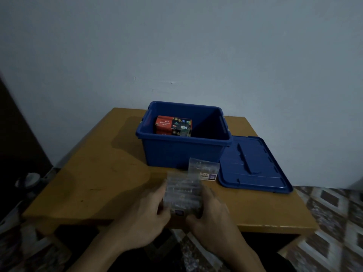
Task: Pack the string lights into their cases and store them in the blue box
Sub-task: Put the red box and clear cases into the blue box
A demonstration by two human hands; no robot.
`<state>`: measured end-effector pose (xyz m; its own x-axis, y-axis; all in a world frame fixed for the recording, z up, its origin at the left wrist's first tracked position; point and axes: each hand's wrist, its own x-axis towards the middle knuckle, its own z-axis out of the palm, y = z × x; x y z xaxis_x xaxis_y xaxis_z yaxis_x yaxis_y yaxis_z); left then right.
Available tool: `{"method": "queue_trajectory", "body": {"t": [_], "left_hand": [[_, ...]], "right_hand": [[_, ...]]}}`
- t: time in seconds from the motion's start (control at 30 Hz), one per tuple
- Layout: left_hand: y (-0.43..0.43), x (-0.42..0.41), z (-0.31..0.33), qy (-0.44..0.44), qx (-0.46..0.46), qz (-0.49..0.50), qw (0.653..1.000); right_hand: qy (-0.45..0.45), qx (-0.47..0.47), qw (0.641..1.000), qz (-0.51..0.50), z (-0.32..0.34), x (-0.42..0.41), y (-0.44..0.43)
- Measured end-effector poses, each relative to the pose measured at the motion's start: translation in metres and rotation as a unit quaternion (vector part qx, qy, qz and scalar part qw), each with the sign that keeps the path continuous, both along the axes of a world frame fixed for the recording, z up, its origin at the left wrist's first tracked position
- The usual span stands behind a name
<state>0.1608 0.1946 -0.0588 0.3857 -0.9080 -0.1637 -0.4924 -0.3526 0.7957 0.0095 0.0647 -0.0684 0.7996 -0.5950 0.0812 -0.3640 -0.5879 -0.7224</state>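
A clear plastic case of string lights (183,195) sits near the table's front edge, held between both hands. My left hand (145,218) grips its left side and my right hand (212,213) grips its right side. A second clear case (204,169) with a small label lies just behind it, against the front of the blue box (176,152). The blue box stands open at the back middle of the table. Inside it, at the left, lie red LED light cartons (172,125).
The blue lid (253,165) lies flat to the right of the box, reaching the table's right edge. The wooden table (94,173) stands against a pale wall. A patterned floor shows on both sides, and a dim round object (29,179) sits on the floor at the left.
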Motion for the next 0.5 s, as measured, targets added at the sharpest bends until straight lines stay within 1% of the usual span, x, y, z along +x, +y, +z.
{"method": "queue_trajectory", "body": {"t": [0.1,0.23,0.27,0.33,0.43,0.5], "left_hand": [[-0.005,-0.012,-0.002,-0.002,-0.007,-0.023,1.0],[-0.018,-0.029,0.004,-0.014,-0.04,-0.042,0.998],[-0.022,-0.031,0.008,-0.022,-0.035,-0.049,0.998],[-0.03,-0.032,0.014,-0.036,-0.024,-0.046,0.998],[-0.039,-0.025,0.007,-0.065,-0.052,-0.032,0.996],[-0.041,-0.019,0.003,-0.059,-0.032,-0.013,0.998]], "right_hand": [[-0.014,-0.008,1.0,-0.013,-0.003,-0.019,-0.004],[-0.003,-0.007,0.999,-0.033,0.001,-0.035,-0.014],[0.0,-0.009,0.999,-0.034,0.004,-0.037,-0.017],[0.005,-0.015,0.999,-0.034,0.01,-0.037,-0.024],[0.022,-0.021,0.999,-0.032,0.014,-0.035,-0.032],[0.032,-0.014,0.999,-0.028,0.015,-0.035,-0.036]]}}
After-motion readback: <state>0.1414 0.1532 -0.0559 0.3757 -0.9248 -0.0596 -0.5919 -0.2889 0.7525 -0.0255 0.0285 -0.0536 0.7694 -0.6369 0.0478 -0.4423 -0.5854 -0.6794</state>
